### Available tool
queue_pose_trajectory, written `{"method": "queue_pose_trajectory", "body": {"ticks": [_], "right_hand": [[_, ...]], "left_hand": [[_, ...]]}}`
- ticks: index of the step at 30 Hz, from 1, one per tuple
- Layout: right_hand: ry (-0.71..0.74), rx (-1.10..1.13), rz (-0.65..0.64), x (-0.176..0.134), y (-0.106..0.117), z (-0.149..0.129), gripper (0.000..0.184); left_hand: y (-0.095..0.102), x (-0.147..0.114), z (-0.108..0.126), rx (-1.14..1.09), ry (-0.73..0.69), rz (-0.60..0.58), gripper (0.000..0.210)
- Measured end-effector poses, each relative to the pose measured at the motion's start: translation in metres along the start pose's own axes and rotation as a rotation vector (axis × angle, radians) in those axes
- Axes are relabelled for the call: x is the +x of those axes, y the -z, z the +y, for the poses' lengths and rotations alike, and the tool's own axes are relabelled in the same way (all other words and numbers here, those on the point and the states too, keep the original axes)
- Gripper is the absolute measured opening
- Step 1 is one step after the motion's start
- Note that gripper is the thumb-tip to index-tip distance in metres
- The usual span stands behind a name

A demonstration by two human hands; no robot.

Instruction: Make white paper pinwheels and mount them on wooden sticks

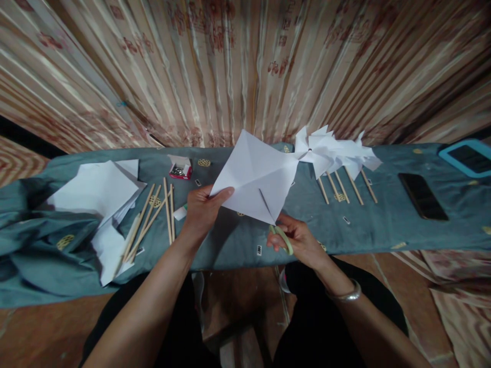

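White paper (253,158) is up over the cloth-covered table (222,255), its left corner pinched in the left hand (201,209). The right hand (299,237) holds green scissors (284,238) at the paper's bottom corner. If the paper bends or slips, a cut could go crooked or too deep. The table's near edge is close to the right hand. Room to move lies between the sticks (167,209) and the pinwheels (324,153); a swing right could bump those.

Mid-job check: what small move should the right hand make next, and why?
Probably close the pale-green-handled scissors gently, snipping inward from the near corner: the right hand has one dark blade lying over the squarish white paper sheet, pointing toward its middle, while the left hand grips the sheet's left corner.
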State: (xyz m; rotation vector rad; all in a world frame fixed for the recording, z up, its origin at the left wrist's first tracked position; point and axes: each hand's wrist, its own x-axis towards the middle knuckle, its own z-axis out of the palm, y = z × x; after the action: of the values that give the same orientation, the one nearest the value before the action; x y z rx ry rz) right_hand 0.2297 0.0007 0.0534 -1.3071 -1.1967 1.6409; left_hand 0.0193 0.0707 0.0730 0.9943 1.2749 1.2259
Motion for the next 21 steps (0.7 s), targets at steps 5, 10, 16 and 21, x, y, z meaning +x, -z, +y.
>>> {"method": "queue_pose_trajectory", "body": {"ticks": [5, 10, 16, 21], "right_hand": [[0.013, 0.004, -0.002, 0.0008, 0.0008, 0.0025, 0.063], [0.015, 0.003, -0.011, 0.0002, 0.0001, 0.0023, 0.069], [0.017, 0.013, -0.024, -0.0014, -0.0029, -0.0008, 0.070], [0.005, 0.009, -0.019, -0.0021, -0.0029, 0.0011, 0.060]], "left_hand": [[-0.0002, -0.0016, 0.0012, -0.002, 0.016, -0.004, 0.019], [0.0002, -0.0015, 0.0010, -0.019, 0.025, 0.004, 0.024], [0.0000, -0.0003, 0.0000, -0.045, 0.045, 0.006, 0.025], [-0.0005, 0.0022, 0.0015, -0.049, 0.028, 0.041, 0.029]]}}
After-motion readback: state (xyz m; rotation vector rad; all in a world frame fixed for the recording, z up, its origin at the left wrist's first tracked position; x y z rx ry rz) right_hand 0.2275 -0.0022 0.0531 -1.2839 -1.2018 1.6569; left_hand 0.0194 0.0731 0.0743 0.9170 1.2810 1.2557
